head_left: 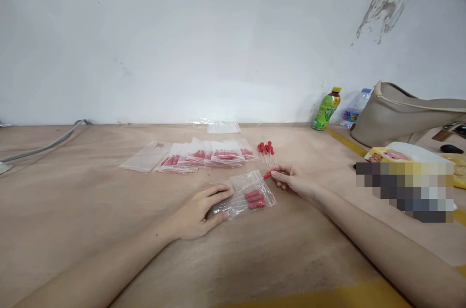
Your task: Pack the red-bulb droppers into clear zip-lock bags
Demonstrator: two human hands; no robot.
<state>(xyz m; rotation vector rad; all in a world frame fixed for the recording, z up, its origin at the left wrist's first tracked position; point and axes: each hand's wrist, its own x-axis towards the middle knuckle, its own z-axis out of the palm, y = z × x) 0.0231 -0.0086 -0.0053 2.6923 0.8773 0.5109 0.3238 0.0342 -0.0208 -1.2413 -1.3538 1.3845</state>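
Observation:
A clear zip bag (238, 203) lies flat on the table, holding several glass droppers with red rubber bulbs (256, 197). My left hand (204, 208) rests over the bag's left part, fingers stretched out and thumb apart. At the bag's upper right corner, my right hand (289, 179) pinches the red bulb of a single dropper (268, 175). Its thin stem points left over or into the bag; I cannot tell which. Just behind that hand lie several loose droppers (266, 148), red bulbs pointing away.
Overlapping filled bags (204, 153) lie in a row behind my left hand. Further back is a white bag stack (223, 127). On the right stand a green bottle (327, 109), a clear bottle (358, 106), a beige bag (386, 114) and a yellow package (400, 153). A cable (47, 145) runs at left.

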